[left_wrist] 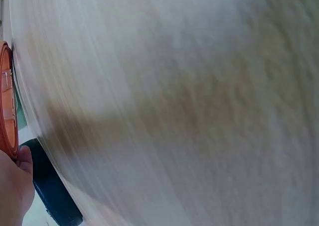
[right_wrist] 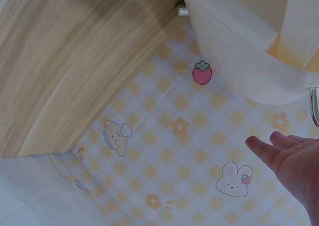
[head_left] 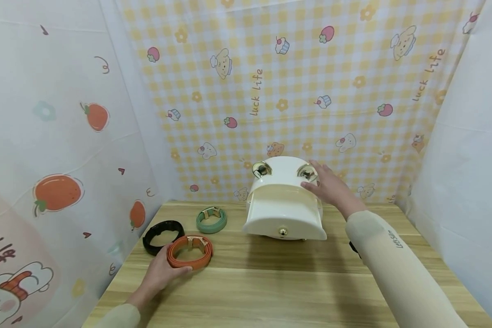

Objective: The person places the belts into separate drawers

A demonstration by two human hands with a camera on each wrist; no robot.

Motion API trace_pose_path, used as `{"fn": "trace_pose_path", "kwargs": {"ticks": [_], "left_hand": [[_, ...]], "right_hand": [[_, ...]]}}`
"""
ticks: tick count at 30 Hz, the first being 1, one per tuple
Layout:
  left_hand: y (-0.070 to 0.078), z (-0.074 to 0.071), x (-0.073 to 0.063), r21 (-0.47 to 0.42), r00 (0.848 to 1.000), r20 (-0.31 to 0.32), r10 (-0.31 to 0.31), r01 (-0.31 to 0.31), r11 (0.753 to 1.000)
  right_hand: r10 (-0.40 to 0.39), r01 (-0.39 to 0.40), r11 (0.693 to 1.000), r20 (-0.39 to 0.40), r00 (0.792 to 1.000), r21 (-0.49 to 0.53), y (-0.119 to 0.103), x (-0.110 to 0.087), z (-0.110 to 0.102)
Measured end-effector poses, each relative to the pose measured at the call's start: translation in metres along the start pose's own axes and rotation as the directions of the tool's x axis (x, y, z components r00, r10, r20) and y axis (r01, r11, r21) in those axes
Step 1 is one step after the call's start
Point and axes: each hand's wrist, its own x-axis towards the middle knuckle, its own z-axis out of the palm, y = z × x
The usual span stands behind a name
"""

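At the table's left, my left hand (head_left: 161,272) grips a coiled orange belt (head_left: 190,264) with a gold buckle, seen edge-on in the left wrist view. Just behind it lies a coiled black belt (head_left: 149,246). A coiled green belt (head_left: 212,228) with a gold buckle sits farther back. Toward the back stands a glossy white box (head_left: 284,166) with two round gold-rimmed eyes. Its front drawer (head_left: 284,217), with a small gold knob, is pulled out. My right hand (head_left: 330,186) is at the box's upper right, by the right eye, fingers extended; contact is hard to tell.
A wooden table (head_left: 246,291) lies beneath everything. Behind the box hangs a yellow checked cloth (head_left: 283,82), with pale cloths at both sides. A small dark object (head_left: 353,247) is mostly hidden behind the right sleeve (head_left: 393,264).
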Motion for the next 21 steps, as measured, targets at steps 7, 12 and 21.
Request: {"fn": "trace_pose_path", "kwargs": {"ticks": [7, 12, 21], "left_hand": [[0.0034, 0.0001, 0.0013, 0.019, 0.999, -0.031, -0.033, 0.034, 0.999], [0.005, 0.0012, 0.0024, 0.004, 0.999, -0.027, -0.018, 0.018, 1.0], [0.008, 0.0042, 0.0025, -0.021, 0.999, -0.041, 0.01, -0.011, 1.0]], "right_hand": [[0.003, -0.003, 1.0, 0.003, 1.0, -0.006, -0.0009, -0.0002, -0.0005], [0.005, -0.005, 1.0, 0.001, 1.0, -0.005, -0.0007, -0.0006, -0.0005], [0.011, -0.011, 1.0, 0.007, 1.0, -0.003, -0.0005, -0.0004, -0.0003]]}}
